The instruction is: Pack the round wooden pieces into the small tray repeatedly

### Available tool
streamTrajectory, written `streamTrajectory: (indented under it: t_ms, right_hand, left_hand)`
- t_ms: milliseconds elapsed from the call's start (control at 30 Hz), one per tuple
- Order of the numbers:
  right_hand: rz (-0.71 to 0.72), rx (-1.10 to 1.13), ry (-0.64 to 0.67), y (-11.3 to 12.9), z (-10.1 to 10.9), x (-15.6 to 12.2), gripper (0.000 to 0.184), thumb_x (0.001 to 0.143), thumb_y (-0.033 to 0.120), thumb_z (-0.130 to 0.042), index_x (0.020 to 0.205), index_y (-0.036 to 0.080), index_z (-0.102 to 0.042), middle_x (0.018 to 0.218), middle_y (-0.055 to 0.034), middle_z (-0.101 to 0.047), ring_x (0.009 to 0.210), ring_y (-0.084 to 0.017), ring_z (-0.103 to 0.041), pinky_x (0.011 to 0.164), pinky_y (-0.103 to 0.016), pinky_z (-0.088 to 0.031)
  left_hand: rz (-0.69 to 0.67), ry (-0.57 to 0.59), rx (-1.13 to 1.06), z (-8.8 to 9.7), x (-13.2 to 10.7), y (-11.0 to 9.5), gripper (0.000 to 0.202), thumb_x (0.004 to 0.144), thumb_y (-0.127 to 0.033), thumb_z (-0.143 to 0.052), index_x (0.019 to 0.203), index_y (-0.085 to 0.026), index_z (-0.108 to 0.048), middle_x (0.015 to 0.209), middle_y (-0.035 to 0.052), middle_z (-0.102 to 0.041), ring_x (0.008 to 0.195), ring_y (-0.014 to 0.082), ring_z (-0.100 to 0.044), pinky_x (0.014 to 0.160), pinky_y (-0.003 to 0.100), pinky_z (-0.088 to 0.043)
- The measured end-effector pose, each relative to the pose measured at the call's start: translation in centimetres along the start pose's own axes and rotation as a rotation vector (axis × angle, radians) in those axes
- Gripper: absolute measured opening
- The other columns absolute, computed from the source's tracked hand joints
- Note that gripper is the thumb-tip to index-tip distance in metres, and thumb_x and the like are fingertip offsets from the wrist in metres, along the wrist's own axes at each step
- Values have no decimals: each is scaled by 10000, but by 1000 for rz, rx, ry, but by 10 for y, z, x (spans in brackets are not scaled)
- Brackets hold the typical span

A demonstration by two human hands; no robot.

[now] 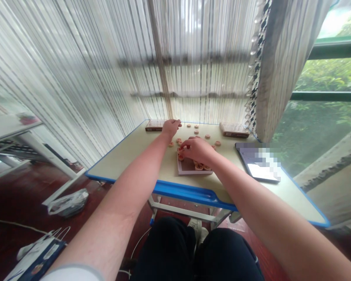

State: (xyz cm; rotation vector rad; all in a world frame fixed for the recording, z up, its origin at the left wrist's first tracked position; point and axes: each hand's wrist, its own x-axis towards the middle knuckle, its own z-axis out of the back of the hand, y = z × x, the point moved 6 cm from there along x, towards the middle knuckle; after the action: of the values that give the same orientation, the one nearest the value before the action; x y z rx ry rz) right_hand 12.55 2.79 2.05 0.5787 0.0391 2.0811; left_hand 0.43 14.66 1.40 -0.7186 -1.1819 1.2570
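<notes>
Status: several round pieces (199, 166) lie in the open box (190, 172) at the centre of the frame; other loose pieces (207, 136) lie spread on the table (128, 156) beyond it. The right hand (196, 149) is over the box, fingers half curled at pieces by its left wall; grip cannot be confirmed. The left hand (172, 127), upper centre, is nearly closed; its contents cannot be told. Note: the right hand hides part of the box. A left carton (154, 125) and right carton (234, 130) flank the loose pieces; a flat panel (265, 171) lies right of centre.
</notes>
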Motion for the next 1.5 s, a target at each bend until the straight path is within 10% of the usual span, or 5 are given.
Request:
streamTrajectory:
  t_ms: [1200, 1500]
  right_hand:
    - [-60, 11, -13, -1, -5, 3, 198, 775, 393, -603, 805, 258, -745, 755, -47, -711, 773, -227, -601, 676, -311, -436]
    - [-367, 72, -122, -57, 13, 1, 302, 766, 345, -556, 1009, 234, -696, 918, -37, -702, 838, -204, -613, 718, -296, -443]
  left_hand:
    - [-94, -41, 466, 5, 4, 2, 283, 739, -304, -509, 753, -110, -715, 713, 99, -684, 687, 199, -614, 638, 294, -446]
    - [40, 417, 751, -14, -15, 3, 412, 701, -486, -618, 883, -129, -714, 844, 87, -698, 806, 206, -625, 655, 249, -459]
